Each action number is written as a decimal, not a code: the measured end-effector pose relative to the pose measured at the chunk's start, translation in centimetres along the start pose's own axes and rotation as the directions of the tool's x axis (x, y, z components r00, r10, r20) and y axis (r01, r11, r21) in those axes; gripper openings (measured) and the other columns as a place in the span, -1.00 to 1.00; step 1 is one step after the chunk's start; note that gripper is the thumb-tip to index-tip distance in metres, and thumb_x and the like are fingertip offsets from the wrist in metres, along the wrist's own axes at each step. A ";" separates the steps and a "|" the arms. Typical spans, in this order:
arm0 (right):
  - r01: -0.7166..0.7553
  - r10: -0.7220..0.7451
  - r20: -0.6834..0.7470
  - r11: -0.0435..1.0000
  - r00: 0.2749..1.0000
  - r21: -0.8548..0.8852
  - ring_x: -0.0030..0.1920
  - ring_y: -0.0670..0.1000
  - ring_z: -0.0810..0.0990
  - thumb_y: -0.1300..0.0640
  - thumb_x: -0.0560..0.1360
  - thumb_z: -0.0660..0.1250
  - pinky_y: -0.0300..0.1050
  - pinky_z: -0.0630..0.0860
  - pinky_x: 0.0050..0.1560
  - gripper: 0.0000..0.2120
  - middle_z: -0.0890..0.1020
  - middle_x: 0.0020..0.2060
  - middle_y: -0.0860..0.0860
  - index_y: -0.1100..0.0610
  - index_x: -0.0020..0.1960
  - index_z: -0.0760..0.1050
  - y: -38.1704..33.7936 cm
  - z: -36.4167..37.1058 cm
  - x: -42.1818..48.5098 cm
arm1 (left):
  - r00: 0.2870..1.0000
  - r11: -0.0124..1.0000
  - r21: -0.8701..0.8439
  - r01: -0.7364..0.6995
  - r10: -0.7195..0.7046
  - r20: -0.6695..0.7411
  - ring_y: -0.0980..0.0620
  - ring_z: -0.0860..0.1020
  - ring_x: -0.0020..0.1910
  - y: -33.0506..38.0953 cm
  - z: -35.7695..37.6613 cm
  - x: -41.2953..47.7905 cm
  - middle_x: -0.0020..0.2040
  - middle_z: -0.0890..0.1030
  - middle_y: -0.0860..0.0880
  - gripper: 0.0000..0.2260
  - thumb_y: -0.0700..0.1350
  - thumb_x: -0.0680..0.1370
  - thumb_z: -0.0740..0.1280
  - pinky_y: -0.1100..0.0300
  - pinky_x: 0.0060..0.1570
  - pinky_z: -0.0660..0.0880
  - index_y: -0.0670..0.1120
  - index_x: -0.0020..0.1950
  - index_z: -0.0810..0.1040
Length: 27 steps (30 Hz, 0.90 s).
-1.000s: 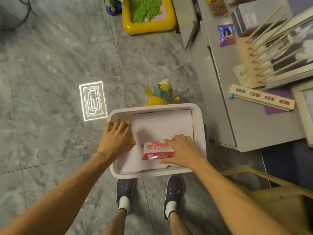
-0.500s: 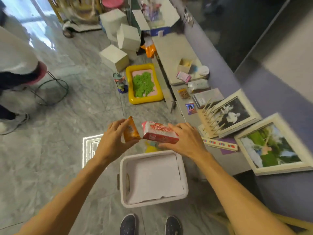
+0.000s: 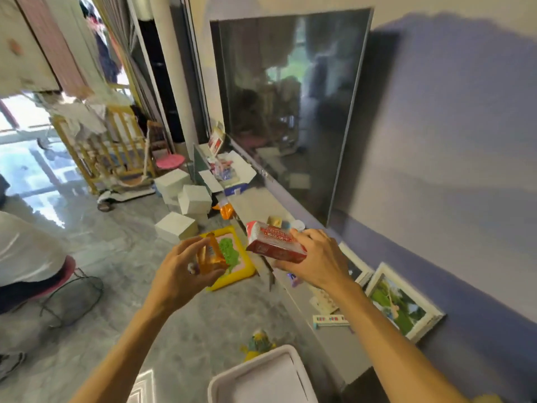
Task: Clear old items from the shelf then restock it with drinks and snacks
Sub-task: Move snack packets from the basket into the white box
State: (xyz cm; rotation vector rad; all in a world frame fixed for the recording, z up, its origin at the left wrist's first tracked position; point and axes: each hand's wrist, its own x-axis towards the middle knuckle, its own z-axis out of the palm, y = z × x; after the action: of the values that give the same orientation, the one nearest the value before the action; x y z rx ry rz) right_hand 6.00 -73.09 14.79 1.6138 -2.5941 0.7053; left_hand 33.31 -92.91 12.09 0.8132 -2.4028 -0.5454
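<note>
While well above the white bin [image 3: 220,382]: both snack packets.

A grey marble floor [image 3: 180,324] was lit by daylight from the far left. A large dark screen [image 3: 290,106] was mounted on the lilac wall [image 3: 453,158], above a long low bench [image 3: 325,338]. White boxes [image 3: 186,205] were piled beside a yellow wooden rack [image 3: 116,152].

L hand [image 3: 177,271] grips orange packet [image 3: 209,254]; R hand [image 3: 316,260] grips red-white pack [image 3: 273,242]. Both raised above white bin [image 3: 255,373], low shelf [image 3: 328,338] at right.
</note>
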 end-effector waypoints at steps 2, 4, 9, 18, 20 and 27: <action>-0.027 0.026 -0.029 0.999 0.999 -0.031 0.26 0.07 0.52 -0.66 0.33 0.31 0.00 0.48 0.21 0.01 0.58 0.26 0.01 -0.10 0.60 0.38 -0.6 -1.7 -0.9 | 0.998 0.998 -0.008 -0.058 0.058 0.013 -0.01 0.57 0.27 1.0 -0.9 1.0 0.43 0.53 0.07 -0.29 0.37 0.39 0.51 0.07 0.17 0.59 0.12 0.49 0.54; -0.075 0.072 -0.041 0.995 0.997 -0.069 0.29 0.05 0.50 -0.67 0.33 0.28 -0.01 0.46 0.27 0.02 0.56 0.32 -0.01 -0.09 0.61 0.36 -1.0 -2.8 -1.9 | 0.992 0.992 -0.034 -0.119 0.120 0.030 -0.01 0.55 0.31 1.6 -1.1 2.0 0.43 0.53 0.06 -0.29 0.42 0.40 0.48 -0.01 0.22 0.59 0.14 0.48 0.55; -0.238 0.228 -0.077 0.958 0.970 -0.160 0.31 0.03 0.49 -0.71 0.32 0.23 0.00 0.41 0.30 0.06 0.55 0.34 0.00 -0.09 0.62 0.33 -1.0 -4.7 -6.2 | 0.960 0.964 -0.104 -0.243 0.255 0.115 0.03 0.51 0.37 3.8 0.1 3.6 0.46 0.50 0.11 -0.32 0.39 0.40 0.51 0.00 0.24 0.58 0.21 0.47 0.52; -0.522 0.485 -0.206 0.829 0.850 -0.201 0.41 0.06 0.42 -0.72 0.27 0.17 0.14 0.37 0.46 0.10 0.48 0.46 -0.01 -0.10 0.63 0.31 1.3 -10.4 -17.9 | 0.839 0.868 -0.201 -0.455 0.493 0.229 0.05 0.48 0.34 13.7 4.7 3.2 0.47 0.47 0.10 -0.27 0.48 0.41 0.42 -0.03 0.26 0.56 0.19 0.50 0.48; -0.568 0.522 -0.239 0.799 0.819 -0.200 0.42 0.06 0.42 -0.72 0.27 0.17 0.16 0.38 0.45 0.10 0.47 0.46 -0.02 -0.10 0.63 0.30 2.1 -11.8 -21.0 | 0.810 0.842 -0.246 -0.481 0.534 0.242 0.08 0.48 0.32 16.6 6.1 2.6 0.46 0.48 0.12 -0.27 0.51 0.41 0.40 -0.05 0.25 0.59 0.20 0.49 0.47; -0.676 0.598 -0.324 0.690 0.733 -0.258 0.40 0.03 0.42 -0.66 0.34 0.29 0.10 0.37 0.44 0.04 0.48 0.44 -0.03 -0.08 0.63 0.29 4.3 -17.2 -32.5 | 0.724 0.774 -0.372 -0.513 0.623 0.296 -0.02 0.44 0.45 27.8 9.6 -2.1 0.52 0.43 0.10 -0.25 0.38 0.43 0.51 -0.08 0.34 0.51 0.19 0.55 0.42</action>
State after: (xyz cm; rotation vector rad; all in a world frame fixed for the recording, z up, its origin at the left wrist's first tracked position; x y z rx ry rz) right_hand 13.77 -37.44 20.95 0.4604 -2.8716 0.3260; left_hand 16.93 -69.20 18.49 -0.2157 -2.6780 -0.8072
